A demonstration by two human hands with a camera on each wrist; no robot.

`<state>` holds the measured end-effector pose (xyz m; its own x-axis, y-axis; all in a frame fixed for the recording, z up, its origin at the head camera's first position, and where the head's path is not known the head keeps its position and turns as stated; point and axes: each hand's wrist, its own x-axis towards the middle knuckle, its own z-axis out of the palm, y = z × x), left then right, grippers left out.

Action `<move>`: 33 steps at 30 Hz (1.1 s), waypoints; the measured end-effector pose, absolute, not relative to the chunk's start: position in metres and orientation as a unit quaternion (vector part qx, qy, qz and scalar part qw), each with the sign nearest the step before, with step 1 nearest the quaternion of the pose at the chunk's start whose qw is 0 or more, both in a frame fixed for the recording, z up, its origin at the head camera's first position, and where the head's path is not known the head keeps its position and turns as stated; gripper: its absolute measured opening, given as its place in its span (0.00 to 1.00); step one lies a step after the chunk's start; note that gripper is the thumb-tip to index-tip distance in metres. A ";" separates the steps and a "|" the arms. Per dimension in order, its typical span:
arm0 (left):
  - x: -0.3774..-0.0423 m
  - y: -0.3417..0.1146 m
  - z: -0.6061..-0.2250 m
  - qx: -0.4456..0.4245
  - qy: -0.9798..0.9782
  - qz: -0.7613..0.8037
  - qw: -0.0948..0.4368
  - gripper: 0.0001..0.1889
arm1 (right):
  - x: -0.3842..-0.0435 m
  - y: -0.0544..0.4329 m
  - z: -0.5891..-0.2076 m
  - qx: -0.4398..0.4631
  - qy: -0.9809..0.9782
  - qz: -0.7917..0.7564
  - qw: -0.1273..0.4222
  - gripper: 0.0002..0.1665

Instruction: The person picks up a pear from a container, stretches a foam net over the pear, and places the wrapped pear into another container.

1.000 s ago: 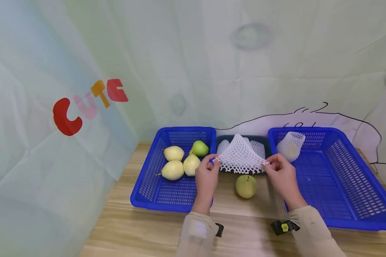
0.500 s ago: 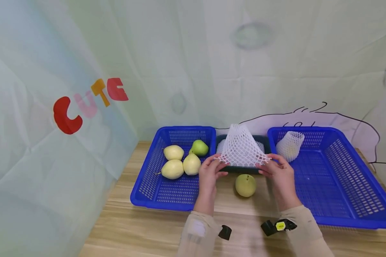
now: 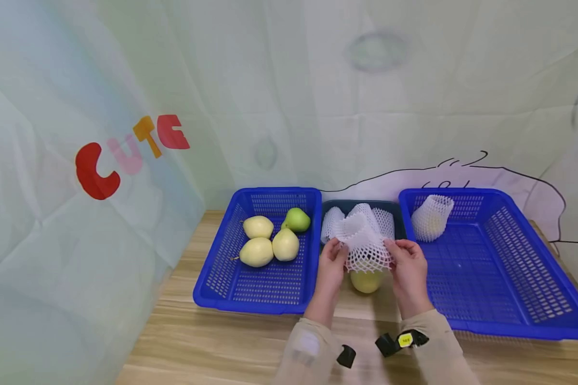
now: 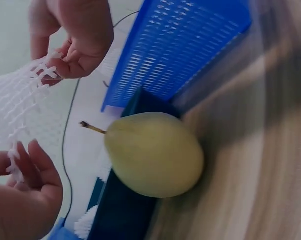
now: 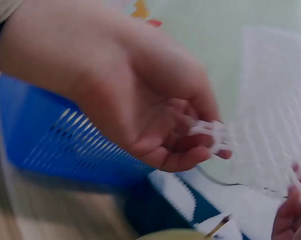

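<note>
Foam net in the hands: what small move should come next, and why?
Probably lower the net over the pear: the left hand and right hand pinch the net's edge at opposite sides, and the left wrist view shows the pear bare on the table, stem up, with the net clear of it.

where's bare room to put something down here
Bare: inside the right basket, in front of the netted fruit; inside the left basket, in front of its pears; tabletop in front of that basket. Crowded: dark tray of foam nets; gap between baskets, with pear, left hand, right hand.
</note>
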<state>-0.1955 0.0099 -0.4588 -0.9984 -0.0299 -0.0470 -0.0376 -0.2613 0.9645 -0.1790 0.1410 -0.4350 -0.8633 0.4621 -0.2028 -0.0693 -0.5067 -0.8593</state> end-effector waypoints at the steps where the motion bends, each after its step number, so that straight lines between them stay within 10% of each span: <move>1: -0.195 0.011 -0.462 -0.028 0.617 0.787 0.006 0.17 | -0.179 0.139 -0.440 -0.218 -0.484 0.829 0.176 0.11; 33: -0.195 0.020 -0.516 -0.094 0.663 0.743 0.009 0.17 | -0.205 0.146 -0.562 -0.266 -0.632 0.714 0.141 0.17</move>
